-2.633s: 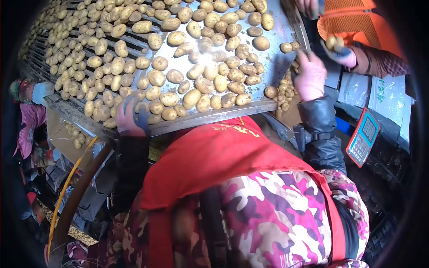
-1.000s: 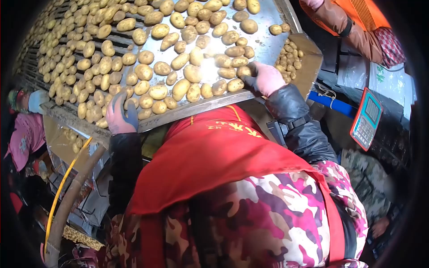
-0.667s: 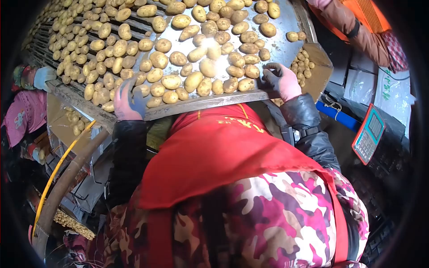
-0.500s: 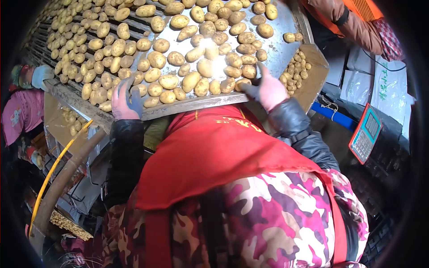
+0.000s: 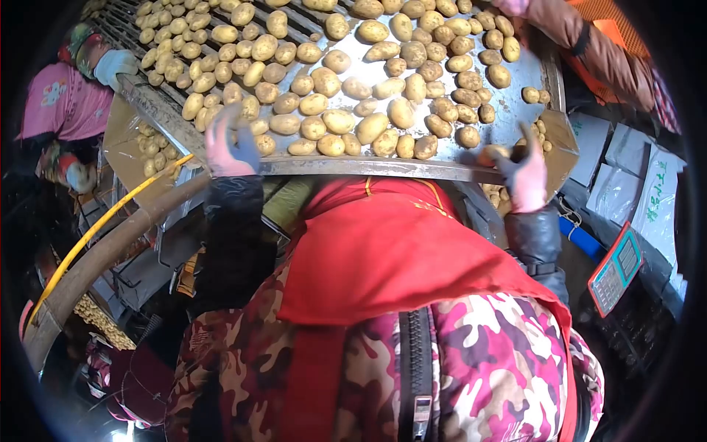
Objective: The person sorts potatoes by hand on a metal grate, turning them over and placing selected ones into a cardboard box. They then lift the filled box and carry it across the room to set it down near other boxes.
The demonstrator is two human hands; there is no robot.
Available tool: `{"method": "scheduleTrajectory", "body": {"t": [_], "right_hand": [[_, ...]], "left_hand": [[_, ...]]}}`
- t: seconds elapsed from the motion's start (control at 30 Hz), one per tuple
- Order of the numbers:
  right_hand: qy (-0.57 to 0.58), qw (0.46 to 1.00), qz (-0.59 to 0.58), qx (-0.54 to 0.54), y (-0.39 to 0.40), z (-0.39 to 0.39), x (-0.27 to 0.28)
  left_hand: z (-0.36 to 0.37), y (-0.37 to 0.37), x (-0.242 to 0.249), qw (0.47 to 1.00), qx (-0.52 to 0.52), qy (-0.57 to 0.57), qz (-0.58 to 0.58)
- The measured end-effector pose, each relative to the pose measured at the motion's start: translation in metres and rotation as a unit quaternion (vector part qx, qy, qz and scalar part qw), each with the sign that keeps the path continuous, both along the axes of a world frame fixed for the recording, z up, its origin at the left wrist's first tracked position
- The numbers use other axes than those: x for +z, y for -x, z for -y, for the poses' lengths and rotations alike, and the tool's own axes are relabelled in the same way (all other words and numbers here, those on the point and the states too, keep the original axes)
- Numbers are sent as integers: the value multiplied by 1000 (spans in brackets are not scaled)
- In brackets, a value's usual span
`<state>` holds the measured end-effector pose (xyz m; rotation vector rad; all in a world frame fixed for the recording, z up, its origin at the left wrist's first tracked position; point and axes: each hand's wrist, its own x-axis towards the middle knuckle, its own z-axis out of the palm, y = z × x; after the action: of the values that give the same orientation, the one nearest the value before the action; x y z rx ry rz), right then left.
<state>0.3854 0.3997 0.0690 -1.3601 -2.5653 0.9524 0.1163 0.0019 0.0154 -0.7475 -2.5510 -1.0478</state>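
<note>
Many potatoes lie on the metal sorting table before me. My left hand, in a pink and dark glove, rests at the table's near-left edge. Its fingers are apart beside several potatoes, with nothing held. At the near-right corner, my right hand, in a similar glove, is curled round a potato, somewhat blurred, over the table's rim. Just beyond that hand, a cardboard box holds smaller potatoes.
A second cardboard box with potatoes stands left, near a co-worker's gloved hand. A brown pipe and yellow hose curve along the left. At right are a scale panel, wrapped white packages and another person's sleeve.
My right hand has moved right, from the potatoes at the front edge to the corner, and now grips a potato. The view has shifted, showing the table farther right.
</note>
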Motion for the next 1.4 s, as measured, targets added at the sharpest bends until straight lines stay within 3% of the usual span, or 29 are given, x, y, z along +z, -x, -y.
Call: {"method": "scheduleTrajectory", "body": {"t": [0.03,0.07,0.13,0.17,0.2,0.27,0.3,0.37,0.43,0.57,0.73,0.77,0.8,0.87,0.93,0.97,1.03,1.07,1.13,1.2,1.23,1.4], "right_hand": [[-93,994,51,7,0,-11,11],[-207,973,51,88,4,-15,15],[-423,873,42,241,18,-21,20],[-318,906,-9,281,38,-5,21],[-301,868,-122,375,69,21,25],[-176,823,-156,516,110,64,14],[-62,793,-60,602,133,86,12],[-217,688,-128,681,160,129,-36],[-258,631,-51,730,186,153,-39],[-238,574,85,779,205,167,-40],[-197,617,47,760,202,155,-52],[-85,668,90,734,204,148,-15],[58,735,-35,675,195,127,-23],[331,799,-98,492,179,95,13],[597,741,-147,270,181,77,32],[624,732,-154,226,190,71,25],[346,886,-69,303,219,57,-22],[391,877,2,279,228,88,16],[216,875,100,421,247,129,9],[-18,797,159,583,256,159,21],[-70,762,165,623,257,168,27],[-18,786,159,598,262,153,20]], "left_hand": [[8,4,-1,999,41,8,-2],[15,9,-2,997,82,15,-5],[30,19,-13,987,157,44,0],[30,19,-17,986,148,77,-6],[29,18,-19,984,139,110,-12],[29,18,-24,983,113,143,-29],[28,19,-26,984,117,134,-26],[30,19,-28,985,125,118,-18],[27,18,-27,981,137,138,-13],[28,21,-22,985,110,133,-30],[27,19,-18,985,118,123,-36],[28,21,-20,985,120,119,-37],[30,22,-24,985,120,115,-38],[32,22,-25,988,117,98,-34],[30,21,-21,987,123,99,-24],[29,20,-19,987,123,99,-19],[28,21,-22,986,133,95,-31],[28,20,-22,986,136,95,-37],[28,20,-20,985,140,96,-42],[30,20,-21,985,135,102,-43],[29,21,-21,985,132,103,-43],[27,21,-20,986,119,101,-54]]}}
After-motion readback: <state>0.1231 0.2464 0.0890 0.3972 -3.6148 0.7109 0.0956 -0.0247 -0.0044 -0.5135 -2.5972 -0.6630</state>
